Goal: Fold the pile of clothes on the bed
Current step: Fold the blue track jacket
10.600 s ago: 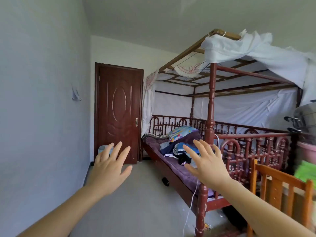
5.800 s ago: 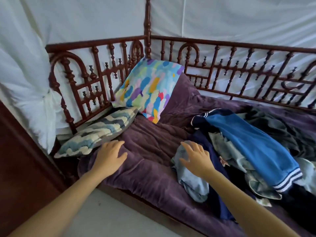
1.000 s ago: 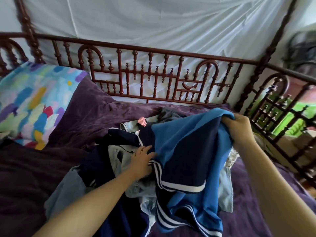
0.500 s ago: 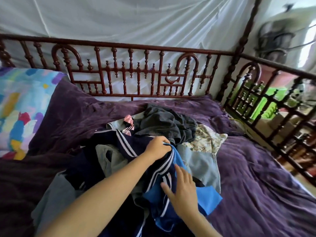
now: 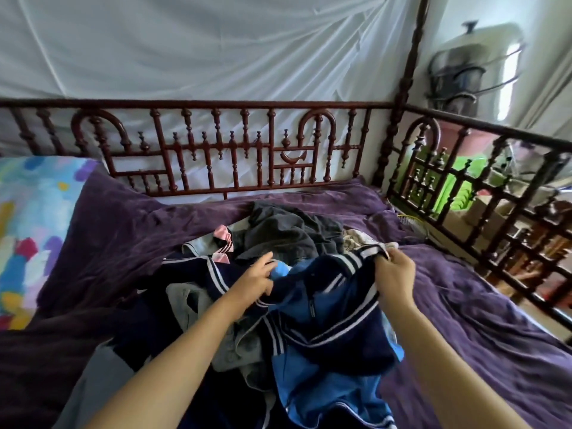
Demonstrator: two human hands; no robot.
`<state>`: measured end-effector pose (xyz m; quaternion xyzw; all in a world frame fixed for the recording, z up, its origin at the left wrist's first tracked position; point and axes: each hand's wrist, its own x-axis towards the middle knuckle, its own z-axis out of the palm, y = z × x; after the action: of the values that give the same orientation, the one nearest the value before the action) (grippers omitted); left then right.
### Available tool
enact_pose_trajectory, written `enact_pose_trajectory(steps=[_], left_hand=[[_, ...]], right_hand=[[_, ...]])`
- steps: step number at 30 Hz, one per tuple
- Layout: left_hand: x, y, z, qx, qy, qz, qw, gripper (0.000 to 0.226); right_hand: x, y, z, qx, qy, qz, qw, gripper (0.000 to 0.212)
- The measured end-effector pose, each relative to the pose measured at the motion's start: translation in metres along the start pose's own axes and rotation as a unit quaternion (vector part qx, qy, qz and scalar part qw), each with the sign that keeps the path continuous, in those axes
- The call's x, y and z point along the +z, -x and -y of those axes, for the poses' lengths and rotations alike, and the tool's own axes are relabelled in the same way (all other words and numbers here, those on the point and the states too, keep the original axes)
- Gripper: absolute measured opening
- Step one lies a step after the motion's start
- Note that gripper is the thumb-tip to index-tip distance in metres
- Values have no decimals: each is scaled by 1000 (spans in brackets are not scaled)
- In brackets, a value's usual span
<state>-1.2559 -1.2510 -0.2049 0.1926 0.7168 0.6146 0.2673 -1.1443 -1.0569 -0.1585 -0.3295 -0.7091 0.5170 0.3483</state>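
Head view: you look down on the pile of clothes (image 5: pixel 192 305), heaped mid-bed on the purple blanket (image 5: pixel 483 323).
Right hand (image 5: pixel 394 274): raised over the pile's right side, thumb and fingers pinching the white-striped hem of the navy-and-blue jacket (image 5: pixel 325 308).
Left hand (image 5: pixel 257 281): on the same jacket, fingers reaching into a fold; you cannot tell whether they grip.
Jacket: hangs from your right hand and drapes towards you over grey garments.
Far side of pile: dark grey garment (image 5: pixel 278 233), pink striped bow (image 5: pixel 223 243).
Surroundings: colourful pillow (image 5: pixel 34 218) at left, carved wooden rail (image 5: pixel 216 144) beyond.
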Motion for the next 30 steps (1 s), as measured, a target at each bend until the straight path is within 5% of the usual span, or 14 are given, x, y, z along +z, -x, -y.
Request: enact_pose_trajectory(steps=[3,7,11,15,16,20,24,30], left_hand=[[-6,8,31,32,-354,54,933,89],[4,5,28,64,-464,-3,883,110],[17,-12,-10,191,-300,-172,919,88],[11,-20,-47,223,-235,-147,935,13],[8,-19,-54,223,-181,-158,945,8],[-10,-6,-106,252,-17,-241,937,9],[-30,17,-174,328,86,-269,901,23],[-63,49,-250,446,116,-387,798,25]], right_hand=[[-24,-27,59,-74,-6,-14,997,20],[-40,-40,122,-130,-10,-18,991,17],[-49,-41,156,-185,11,13,983,18],[-73,-50,174,-187,-18,-18,982,28],[-82,-54,177,-173,-33,-29,984,29],[-111,-75,172,-127,-60,-96,985,10],[-117,-88,164,-100,-86,-141,981,19],[-101,-84,206,-228,-123,-201,945,19]])
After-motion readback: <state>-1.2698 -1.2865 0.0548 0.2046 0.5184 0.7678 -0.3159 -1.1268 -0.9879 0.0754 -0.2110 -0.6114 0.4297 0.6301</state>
